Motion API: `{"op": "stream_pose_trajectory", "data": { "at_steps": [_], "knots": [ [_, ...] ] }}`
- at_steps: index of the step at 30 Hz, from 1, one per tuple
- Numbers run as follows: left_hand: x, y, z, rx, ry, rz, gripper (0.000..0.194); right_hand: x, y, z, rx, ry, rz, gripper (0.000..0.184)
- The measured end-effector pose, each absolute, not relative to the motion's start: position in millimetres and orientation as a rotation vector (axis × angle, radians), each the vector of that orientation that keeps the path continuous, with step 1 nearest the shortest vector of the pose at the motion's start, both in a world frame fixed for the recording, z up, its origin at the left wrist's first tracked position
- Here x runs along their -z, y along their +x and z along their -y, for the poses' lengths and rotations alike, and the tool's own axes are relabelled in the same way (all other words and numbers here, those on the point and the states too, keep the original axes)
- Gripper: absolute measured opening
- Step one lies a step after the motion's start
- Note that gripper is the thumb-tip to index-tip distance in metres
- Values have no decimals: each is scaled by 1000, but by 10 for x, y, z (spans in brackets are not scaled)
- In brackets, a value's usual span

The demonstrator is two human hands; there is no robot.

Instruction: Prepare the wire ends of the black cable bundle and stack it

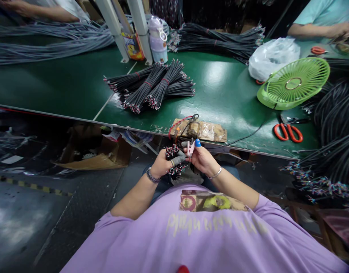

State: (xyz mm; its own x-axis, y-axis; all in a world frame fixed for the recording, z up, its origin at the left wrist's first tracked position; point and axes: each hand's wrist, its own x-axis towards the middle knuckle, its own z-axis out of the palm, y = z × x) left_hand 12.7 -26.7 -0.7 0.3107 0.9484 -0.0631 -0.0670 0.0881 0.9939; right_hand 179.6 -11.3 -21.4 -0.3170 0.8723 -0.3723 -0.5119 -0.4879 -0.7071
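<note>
My left hand (161, 163), with grey finger covers, is wrapped round a bundle of black cables (174, 152) whose ends show red, white and black wires. Close beside it, my right hand (205, 161) has a blue cover on the thumb. A small pale pink piece (191, 148), shaped like a clip, is pinched in its fingers, near the cable ends. Just beyond both hands, a worn wooden block (211, 131) sits at the table edge, with red and black leads (182, 123) on it. The undersides of the fingers are hidden.
Tied black cable bundles (159, 84) lie on the green table (231, 91). To the right are orange-handled scissors (288, 132), a green fan (294, 83), a plastic bag (272, 57) and more cables (338, 132). A bottle (158, 41) stands behind. Two people work across the table.
</note>
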Motion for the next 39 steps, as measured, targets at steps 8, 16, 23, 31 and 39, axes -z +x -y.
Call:
{"op": "stream_pose_trajectory", "data": {
  "at_steps": [8,16,23,31,39],
  "knots": [
    [86,161,250,-907,1176,-972,27,159,1743,94,-1884,-918,497,46],
    [53,134,320,-902,1164,-966,25,171,1811,178,-2034,-863,427,54],
    [87,133,381,-868,1236,-1003,27,174,1916,351,-2144,-884,357,46],
    [112,137,364,-817,1290,-1075,29,154,1913,472,-1894,-1024,825,28],
    [109,191,410,-717,1340,-1077,27,139,1833,439,-1666,-1045,1136,27]
  ]
}}
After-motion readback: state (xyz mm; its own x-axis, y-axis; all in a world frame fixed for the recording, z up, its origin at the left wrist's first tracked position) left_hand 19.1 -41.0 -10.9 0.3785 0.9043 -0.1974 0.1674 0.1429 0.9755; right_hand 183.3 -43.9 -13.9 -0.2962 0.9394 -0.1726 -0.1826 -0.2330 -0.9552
